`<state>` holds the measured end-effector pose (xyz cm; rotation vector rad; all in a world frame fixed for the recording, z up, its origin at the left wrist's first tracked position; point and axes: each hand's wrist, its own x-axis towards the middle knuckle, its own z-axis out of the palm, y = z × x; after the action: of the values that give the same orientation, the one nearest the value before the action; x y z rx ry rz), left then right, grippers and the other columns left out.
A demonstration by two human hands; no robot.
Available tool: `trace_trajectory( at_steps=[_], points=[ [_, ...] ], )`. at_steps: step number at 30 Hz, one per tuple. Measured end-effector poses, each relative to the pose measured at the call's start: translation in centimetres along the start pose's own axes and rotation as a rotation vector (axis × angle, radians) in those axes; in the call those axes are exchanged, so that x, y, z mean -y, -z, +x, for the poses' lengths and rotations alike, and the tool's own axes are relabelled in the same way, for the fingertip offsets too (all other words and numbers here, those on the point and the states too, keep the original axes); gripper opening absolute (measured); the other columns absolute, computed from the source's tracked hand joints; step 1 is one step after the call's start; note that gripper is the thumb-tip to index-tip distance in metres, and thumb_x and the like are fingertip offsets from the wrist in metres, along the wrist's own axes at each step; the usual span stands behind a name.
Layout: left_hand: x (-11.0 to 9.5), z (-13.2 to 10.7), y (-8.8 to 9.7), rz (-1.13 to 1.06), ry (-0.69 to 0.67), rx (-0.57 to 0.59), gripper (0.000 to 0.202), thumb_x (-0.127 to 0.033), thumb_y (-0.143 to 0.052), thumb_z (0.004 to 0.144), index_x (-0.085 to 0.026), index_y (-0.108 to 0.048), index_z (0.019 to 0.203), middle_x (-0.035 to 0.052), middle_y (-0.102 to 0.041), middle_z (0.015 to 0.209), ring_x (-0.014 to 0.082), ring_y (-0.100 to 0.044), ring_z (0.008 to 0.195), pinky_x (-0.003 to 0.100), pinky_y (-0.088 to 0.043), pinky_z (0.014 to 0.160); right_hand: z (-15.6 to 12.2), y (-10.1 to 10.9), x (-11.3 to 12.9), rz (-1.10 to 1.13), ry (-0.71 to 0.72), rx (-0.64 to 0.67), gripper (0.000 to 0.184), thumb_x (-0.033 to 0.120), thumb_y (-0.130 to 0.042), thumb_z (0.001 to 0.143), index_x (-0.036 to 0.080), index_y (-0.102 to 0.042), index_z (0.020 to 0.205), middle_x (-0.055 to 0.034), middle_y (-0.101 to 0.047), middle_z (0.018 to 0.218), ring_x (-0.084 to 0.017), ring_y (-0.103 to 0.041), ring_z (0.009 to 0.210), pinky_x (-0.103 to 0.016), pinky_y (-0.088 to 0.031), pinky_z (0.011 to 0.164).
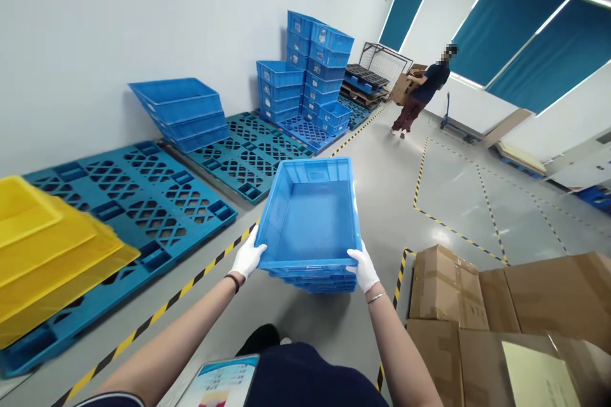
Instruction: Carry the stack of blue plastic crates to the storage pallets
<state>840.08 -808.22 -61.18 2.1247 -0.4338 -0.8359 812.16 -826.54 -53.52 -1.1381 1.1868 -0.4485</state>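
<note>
Two white-gloved hands gripped the top blue bin point(315, 222) by its near corners, the left hand point(248, 255) on the left corner and the right hand point(364, 268) on the right, each thumb over the rim. More blue bins point(317, 281) showed beneath it, their edges stepped rather than flush, and the whole stack stood in front of the body, above the grey floor point(382, 203). How far the fingers reached under the lower bins could not be told, nor whether the stack hung from the hands or rested on the floor. If only the top rim bore the load, the lower bins might have slipped free, since nothing visible tied them together. With both hands at the near end, the far end could have dipped, and smooth gloves on plastic might have let a corner slide. The stack also hid part of the floor, so a foot could have caught the edge of the blue pallet point(119, 184) on the left, past the striped tape point(191, 286). On the right, the cardboard boxes point(446, 286) stood near enough that a swing that way might have knocked them. Farther off, a co-worker point(429, 86) held a carton point(400, 90); crossing paths risked a bump if either looked away.
</note>
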Motion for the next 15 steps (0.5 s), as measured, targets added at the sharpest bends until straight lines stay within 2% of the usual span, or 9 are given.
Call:
trace_trajectory(
  at_steps=[5,10,12,15],
  points=[
    [-4.8,3.5,-3.1,0.021,0.061,-0.037,0.075,-0.025,-0.051,0.092,-0.022,-0.020,0.160,0.0080,-0.048,0.147,0.0298,-0.051,0.131,0.038,-0.041,0.109,7.5,2.8,3.0,0.013,0.009,0.028,0.084,0.047,-0.073,0.061,0.035,-0.049,0.140,-0.0025,-0.059,0.126,-0.027,-0.051,0.119,-0.033,-0.052,0.076],
    [-10.2,7.3,-6.6,-0.032,0.071,-0.035,0.075,-0.023,-0.050,0.093,-0.021,-0.017,0.161,0.0061,-0.046,0.149,0.0266,-0.050,0.132,0.033,-0.042,0.108,15.4,5.9,6.3,0.011,0.027,0.015,0.074,0.045,-0.075,0.057,0.028,-0.059,0.128,-0.0058,-0.061,0.122,-0.029,-0.054,0.113,-0.033,-0.054,0.069],
    [-11.7,9.2,-7.8,-0.036,0.077,-0.037,0.075,-0.023,-0.049,0.093,-0.019,-0.016,0.161,0.0064,-0.047,0.148,0.0267,-0.050,0.131,0.033,-0.042,0.108,18.3,6.6,7.8,-0.006,0.027,0.026,0.073,0.046,-0.074,0.058,0.025,-0.060,0.127,-0.0072,-0.062,0.121,-0.029,-0.057,0.107,-0.033,-0.054,0.067],
    [-13.2,12.2,-9.4,-0.019,0.111,-0.049,0.074,-0.025,-0.048,0.094,-0.020,-0.016,0.161,0.0070,-0.048,0.147,0.0293,-0.051,0.130,0.036,-0.042,0.107,22.1,7.1,9.9,-0.048,0.056,0.109,0.075,0.047,-0.072,0.063,0.024,-0.056,0.132,-0.0073,-0.062,0.122,-0.028,-0.058,0.104,-0.033,-0.054,0.067]
  ],
)
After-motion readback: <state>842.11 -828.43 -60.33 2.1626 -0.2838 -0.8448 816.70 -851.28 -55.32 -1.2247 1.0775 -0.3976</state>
